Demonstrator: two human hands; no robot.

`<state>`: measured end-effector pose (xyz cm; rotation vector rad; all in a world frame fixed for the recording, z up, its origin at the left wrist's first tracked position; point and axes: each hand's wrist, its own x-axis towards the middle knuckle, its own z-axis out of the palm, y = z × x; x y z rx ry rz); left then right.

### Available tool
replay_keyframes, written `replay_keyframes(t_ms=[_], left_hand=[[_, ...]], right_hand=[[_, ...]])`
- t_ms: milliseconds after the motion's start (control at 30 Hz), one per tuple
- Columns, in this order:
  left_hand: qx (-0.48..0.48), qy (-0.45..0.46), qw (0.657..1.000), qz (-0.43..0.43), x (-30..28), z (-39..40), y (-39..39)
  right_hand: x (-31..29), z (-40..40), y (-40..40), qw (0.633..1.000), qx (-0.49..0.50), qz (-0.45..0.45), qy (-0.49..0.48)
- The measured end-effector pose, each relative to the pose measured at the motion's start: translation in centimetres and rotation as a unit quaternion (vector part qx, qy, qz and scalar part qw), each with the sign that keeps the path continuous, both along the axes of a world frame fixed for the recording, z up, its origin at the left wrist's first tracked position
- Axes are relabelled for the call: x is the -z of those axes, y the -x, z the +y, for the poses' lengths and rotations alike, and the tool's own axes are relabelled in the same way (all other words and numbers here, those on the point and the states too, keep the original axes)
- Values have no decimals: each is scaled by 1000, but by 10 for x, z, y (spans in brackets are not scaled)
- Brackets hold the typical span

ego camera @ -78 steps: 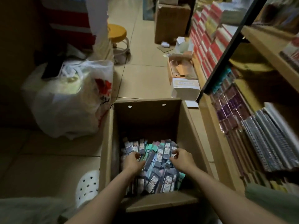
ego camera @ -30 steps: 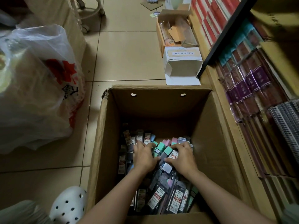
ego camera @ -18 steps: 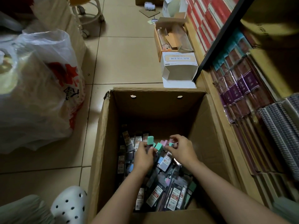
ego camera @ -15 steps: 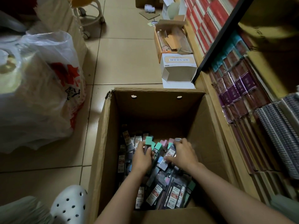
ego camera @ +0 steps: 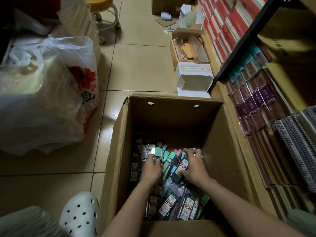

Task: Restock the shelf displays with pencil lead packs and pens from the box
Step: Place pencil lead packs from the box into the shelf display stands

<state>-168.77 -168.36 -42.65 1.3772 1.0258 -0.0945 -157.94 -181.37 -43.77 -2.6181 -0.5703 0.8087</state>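
Two hands work deep in the cardboard box [ego camera: 119, 151] on the floor — left hand [ego camera: 151, 170] closed on a green-capped pack [ego camera: 158, 153], right hand [ego camera: 192, 168] spread, gathering loose pencil lead packs [ego camera: 171, 202]. An overfull, uneven grab could likely spill slippery packs before reaching the shelf [ego camera: 256, 120] alongside.

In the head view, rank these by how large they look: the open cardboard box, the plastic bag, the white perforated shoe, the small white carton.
1. cardboard box
2. plastic bag
3. white perforated shoe and small white carton: look alike, and the shoe lies nearer the camera, so unranked.
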Motion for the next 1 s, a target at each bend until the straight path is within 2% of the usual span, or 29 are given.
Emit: replay_keyframes(t_ms=[100, 200, 267, 333, 433, 533, 600, 667, 767, 833, 933, 1000], left_hand=[[-46, 39, 998, -9, 0, -1, -6], [-46, 49, 997, -24, -1, -3, -12], [-21, 43, 998, -28, -2, -2, -14], [-11, 57, 997, -42, -4, 0, -13], [16, 44, 995, -84, -6, 2, -8], [15, 7, 996, -85, -2, 2, -4], [-26, 7, 999, -47, 2, 2, -5], [-88, 49, 995, -6, 8, 1, -5], [-164, 94, 982, 25, 19, 0, -1], [-198, 93, 975, 29, 24, 1, -1], [-234, 112, 966, 6, 22, 3, -3], [-237, 118, 964, 0, 21, 3, -4]], right_hand=[[-13, 1, -8, 992, 51, 29, -110], [-33, 10, -20, 970, 107, 123, -182], [-42, 20, -23, 958, 107, 167, -209], [-47, 32, -21, 957, 89, 174, -216], [-47, 46, -20, 965, 64, 156, -198], [-40, 47, -24, 964, 90, 155, -197], [-33, 42, -22, 982, 89, 91, -138], [-22, 41, -13, 993, 66, 52, -84], [-7, 49, 2, 987, 106, 46, -115], [2, 51, 4, 992, 102, 18, -75], [12, 43, 7, 999, 36, 3, 31], [16, 40, 13, 999, 22, -4, 42]])
